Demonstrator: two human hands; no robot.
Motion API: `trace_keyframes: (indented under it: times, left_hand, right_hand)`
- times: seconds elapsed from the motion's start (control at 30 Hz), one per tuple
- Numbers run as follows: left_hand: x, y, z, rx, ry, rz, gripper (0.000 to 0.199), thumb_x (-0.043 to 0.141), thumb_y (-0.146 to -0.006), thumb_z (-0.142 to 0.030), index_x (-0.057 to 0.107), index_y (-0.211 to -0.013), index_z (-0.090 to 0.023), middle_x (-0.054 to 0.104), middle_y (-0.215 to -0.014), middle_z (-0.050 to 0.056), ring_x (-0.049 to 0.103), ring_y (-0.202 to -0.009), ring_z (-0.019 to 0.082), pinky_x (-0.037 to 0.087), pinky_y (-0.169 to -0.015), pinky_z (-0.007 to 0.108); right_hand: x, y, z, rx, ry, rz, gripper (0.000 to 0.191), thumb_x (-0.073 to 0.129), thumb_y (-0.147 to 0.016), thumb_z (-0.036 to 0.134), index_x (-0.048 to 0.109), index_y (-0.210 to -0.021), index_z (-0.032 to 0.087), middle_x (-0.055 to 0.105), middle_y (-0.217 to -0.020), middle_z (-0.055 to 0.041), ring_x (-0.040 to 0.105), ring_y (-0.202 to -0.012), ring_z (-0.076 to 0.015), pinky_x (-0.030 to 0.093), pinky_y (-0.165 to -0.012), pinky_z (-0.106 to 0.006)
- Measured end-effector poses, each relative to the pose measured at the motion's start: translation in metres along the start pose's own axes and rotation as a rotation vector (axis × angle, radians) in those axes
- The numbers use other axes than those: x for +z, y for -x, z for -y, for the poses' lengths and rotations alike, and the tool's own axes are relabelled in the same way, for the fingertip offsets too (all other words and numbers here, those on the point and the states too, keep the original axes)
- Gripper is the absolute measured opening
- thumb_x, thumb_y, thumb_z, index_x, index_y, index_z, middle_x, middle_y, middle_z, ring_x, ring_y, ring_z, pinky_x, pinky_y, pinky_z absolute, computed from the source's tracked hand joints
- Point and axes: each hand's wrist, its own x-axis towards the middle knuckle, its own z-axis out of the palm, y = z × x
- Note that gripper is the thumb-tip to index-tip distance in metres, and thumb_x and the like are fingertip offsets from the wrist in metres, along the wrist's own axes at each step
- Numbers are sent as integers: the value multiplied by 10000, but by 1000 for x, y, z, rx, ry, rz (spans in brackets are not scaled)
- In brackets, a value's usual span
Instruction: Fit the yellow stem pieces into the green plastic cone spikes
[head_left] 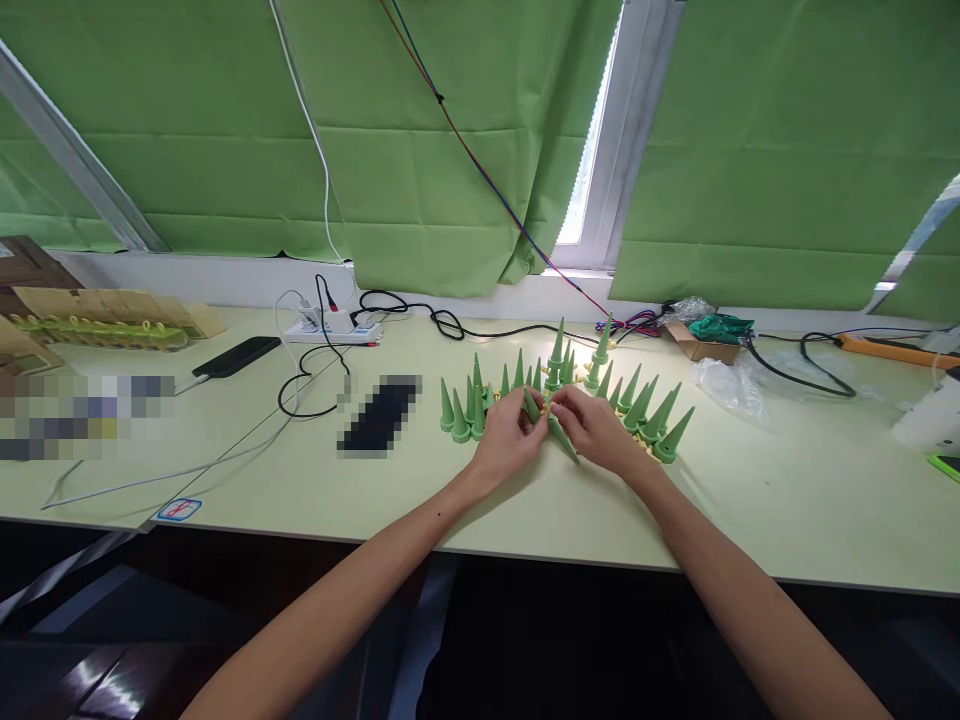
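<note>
My left hand [510, 430] is closed in a pinch on a green cone-shaped piece [531, 405] that leans between its fingers. Right beside it, my right hand [592, 425] has its fingers pressed together around the base of another green cone [562, 440], whose point slants down toward the table. A small yellowish bit shows where the fingertips meet; its shape is too small to tell. Around both hands stand several more green cones, one cluster [460, 420] on the left and a row [660, 420] on the right, with yellowish pieces at their bases.
A small cardboard box [701, 345] with green material and clear plastic wrap [731, 388] lies at the back right. Left are a dark phone [236, 357], a pixelated dark object [379, 415], a power strip [334, 330] and loose cables. The table's front edge [555, 560] runs below my forearms.
</note>
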Motion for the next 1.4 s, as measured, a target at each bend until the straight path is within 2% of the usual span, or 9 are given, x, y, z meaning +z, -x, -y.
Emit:
trace_keyframes:
  times: [0.37,0.53,0.67,0.93,1.23,1.4]
  left_hand:
    - [0,1,-2,38,10,33,76,578,-856,-247,553,-863,-176,628,-837,-2,482,-543,69,405,-517,223]
    - [0,0,-1,8,21,0,89,576,-858,-264,553,-851,-178,644,-881,7,499,-552,70,422,-525,228]
    - [-1,0,-2,-13,36,-8,111,579,-857,-282,547,-832,-179,654,-958,18,497,-544,62,428,-524,232]
    - [-2,0,-2,-27,26,16,114,587,-845,-295,561,-855,-184,631,-829,-3,491,-535,71,416,-515,226]
    - [-2,0,-4,0,48,40,107,589,-839,-281,553,-842,-180,640,-856,9,476,-531,70,393,-489,225]
    - [-1,0,-3,11,42,46,105,590,-840,-277,563,-856,-176,631,-802,3,468,-517,71,382,-479,222]
  right_hand:
    - [1,-1,-3,17,84,-26,317,395,-978,334,424,-686,215,454,-585,22,375,-537,-134,279,-549,-266]
    - [-1,0,2,24,13,-18,202,421,-973,319,532,-843,210,539,-644,16,457,-570,-139,336,-587,-263]
    - [-1,1,2,16,-41,5,166,425,-973,321,536,-914,213,559,-661,20,483,-582,-141,358,-596,-264]
    - [-1,0,0,11,-3,14,199,428,-962,305,512,-810,208,486,-617,34,419,-556,-130,318,-572,-260]
    - [0,-1,-3,0,90,1,348,389,-973,326,365,-646,212,378,-552,40,327,-518,-121,247,-535,-266]
    - [0,-1,-3,-5,114,-2,384,364,-980,342,357,-619,210,361,-536,37,303,-512,-121,234,-527,-270]
